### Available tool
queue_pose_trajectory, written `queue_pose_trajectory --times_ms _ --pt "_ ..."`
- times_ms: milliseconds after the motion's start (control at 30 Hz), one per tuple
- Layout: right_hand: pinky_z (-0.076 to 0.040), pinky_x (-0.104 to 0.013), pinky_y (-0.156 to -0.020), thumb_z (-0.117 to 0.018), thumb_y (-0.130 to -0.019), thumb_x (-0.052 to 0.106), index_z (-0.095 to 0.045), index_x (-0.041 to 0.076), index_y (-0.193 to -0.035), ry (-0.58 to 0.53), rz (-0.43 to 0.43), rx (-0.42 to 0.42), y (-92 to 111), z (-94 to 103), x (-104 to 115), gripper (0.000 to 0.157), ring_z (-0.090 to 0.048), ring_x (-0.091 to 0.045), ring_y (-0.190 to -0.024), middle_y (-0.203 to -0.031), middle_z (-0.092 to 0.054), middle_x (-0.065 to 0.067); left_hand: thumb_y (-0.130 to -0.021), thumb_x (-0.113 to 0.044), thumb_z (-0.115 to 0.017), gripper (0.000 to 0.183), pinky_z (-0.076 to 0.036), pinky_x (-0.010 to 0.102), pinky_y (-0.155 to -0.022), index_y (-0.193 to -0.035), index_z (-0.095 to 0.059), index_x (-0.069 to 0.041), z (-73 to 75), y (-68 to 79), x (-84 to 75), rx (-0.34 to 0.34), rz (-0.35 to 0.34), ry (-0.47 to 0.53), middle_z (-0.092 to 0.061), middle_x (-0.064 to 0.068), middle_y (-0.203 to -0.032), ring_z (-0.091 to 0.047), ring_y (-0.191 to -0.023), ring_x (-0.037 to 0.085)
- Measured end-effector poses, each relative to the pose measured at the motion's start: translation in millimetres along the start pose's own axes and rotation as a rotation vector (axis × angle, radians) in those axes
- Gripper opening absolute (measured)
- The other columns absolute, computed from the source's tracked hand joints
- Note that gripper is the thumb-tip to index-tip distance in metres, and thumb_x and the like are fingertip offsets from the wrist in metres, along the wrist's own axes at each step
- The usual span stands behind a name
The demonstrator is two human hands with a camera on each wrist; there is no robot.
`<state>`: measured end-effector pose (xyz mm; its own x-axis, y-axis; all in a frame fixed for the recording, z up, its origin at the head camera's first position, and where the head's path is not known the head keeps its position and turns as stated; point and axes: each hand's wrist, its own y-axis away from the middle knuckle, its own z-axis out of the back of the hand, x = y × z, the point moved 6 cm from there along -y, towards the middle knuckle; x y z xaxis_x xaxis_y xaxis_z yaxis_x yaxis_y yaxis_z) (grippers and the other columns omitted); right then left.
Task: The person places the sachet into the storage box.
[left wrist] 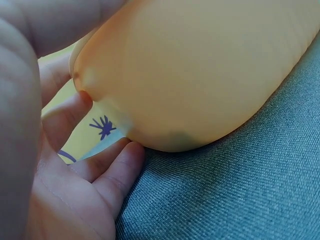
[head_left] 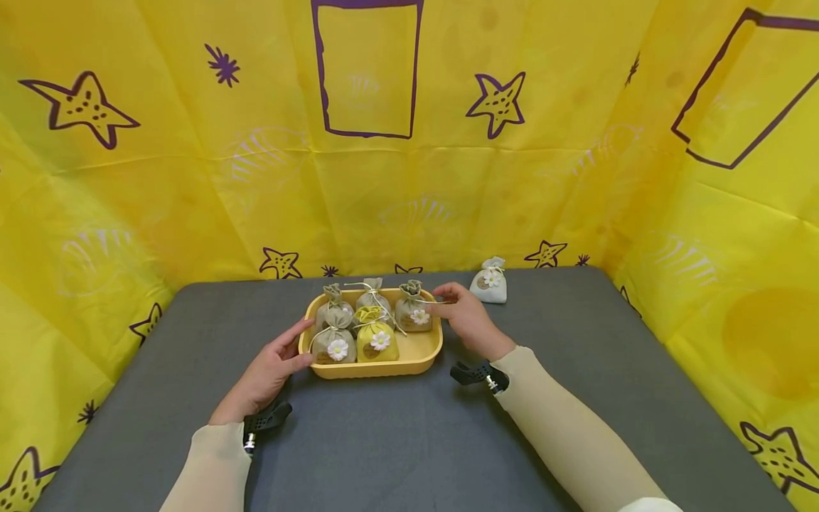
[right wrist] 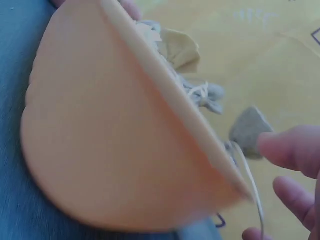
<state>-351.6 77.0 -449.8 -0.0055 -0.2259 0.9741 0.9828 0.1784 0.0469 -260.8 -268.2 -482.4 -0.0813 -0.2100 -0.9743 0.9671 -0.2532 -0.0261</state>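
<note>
A yellow oval tray [head_left: 419, 347] sits on the grey cloth, holding several small drawstring sachets with white flowers. My left hand [head_left: 271, 366] grips its left end, thumb at the front rim and fingers [left wrist: 125, 165] against the end wall. Beside the tray's right end is my right hand [head_left: 472, 321], thumb and fingers apart. The thumb overlaps the neck of the rightmost grey-green sachet [head_left: 409, 316] in the right wrist view, where a loose white cord [right wrist: 251, 175] hangs near the fingers. A yellow sachet [head_left: 376, 348] stands at the front middle, a grey-green sachet [head_left: 333, 338] to its left.
A pale white-blue sachet [head_left: 489, 284] stands outside the tray, at the back right of the table [head_left: 371, 441]. Yellow patterned cloth [head_left: 409, 199] hangs behind and along both sides. Black camera mounts [head_left: 476, 375] sit on both wrists.
</note>
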Motion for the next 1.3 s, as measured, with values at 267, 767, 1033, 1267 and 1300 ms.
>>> queue_pose_trajectory --times_ms 267,767,1033,1267,1300 --pt "-0.038 -0.054 -0.104 -0.069 -0.094 0.009 -0.045 -0.005 -0.135 -0.253 -0.028 -0.024 26 43.5 -20 0.050 -0.050 -0.029 -0.120 -0.145 -0.041 -0.023 -0.100 -0.016 -0.064 0.067 -0.033 0.023 -0.104 -0.157 -0.030 -0.010 0.6 -0.8 1.0 0.001 0.003 0.004 -0.012 0.015 -0.164 -0.014 -0.148 0.035" --pt "-0.037 -0.053 -0.107 -0.060 -0.102 0.015 -0.039 0.021 -0.138 -0.498 -0.120 -0.084 78 145.9 -54 0.042 -0.025 -0.037 -0.137 -0.155 -0.018 -0.017 -0.100 -0.017 -0.064 0.068 -0.033 0.020 -0.103 -0.157 -0.029 -0.010 0.4 0.6 0.2 -0.001 0.015 0.006 -0.011 0.015 -0.164 -0.013 -0.148 0.035" --pt "-0.043 -0.051 -0.102 -0.064 -0.100 0.016 -0.040 0.025 -0.136 -0.553 -0.147 -0.104 81 168.1 -64 0.045 -0.030 -0.031 -0.130 -0.149 -0.024 -0.007 -0.100 -0.016 -0.064 0.068 -0.034 0.021 -0.102 -0.157 -0.029 -0.010 0.5 1.0 1.0 -0.002 0.010 0.014 -0.011 0.015 -0.164 -0.014 -0.148 0.035" --pt "-0.043 -0.050 -0.103 -0.065 -0.099 0.014 -0.039 0.024 -0.138 -0.594 -0.155 -0.119 74 170.3 -67 0.048 -0.034 -0.026 -0.128 -0.152 -0.021 -0.007 -0.099 -0.016 -0.064 0.068 -0.034 0.021 -0.102 -0.157 -0.029 -0.010 0.3 0.5 0.3 0.001 0.009 0.012 -0.010 0.016 -0.164 -0.014 -0.148 0.036" --pt "-0.043 -0.050 -0.103 -0.064 -0.099 0.014 -0.039 0.024 -0.139 -0.593 -0.152 -0.118 73 170.0 -67 0.049 -0.034 -0.026 -0.129 -0.154 -0.019 -0.008 -0.099 -0.016 -0.064 0.068 -0.034 0.021 -0.102 -0.157 -0.029 -0.010 0.2 0.3 0.3 0.001 0.009 0.012 -0.010 0.016 -0.164 -0.014 -0.148 0.036"
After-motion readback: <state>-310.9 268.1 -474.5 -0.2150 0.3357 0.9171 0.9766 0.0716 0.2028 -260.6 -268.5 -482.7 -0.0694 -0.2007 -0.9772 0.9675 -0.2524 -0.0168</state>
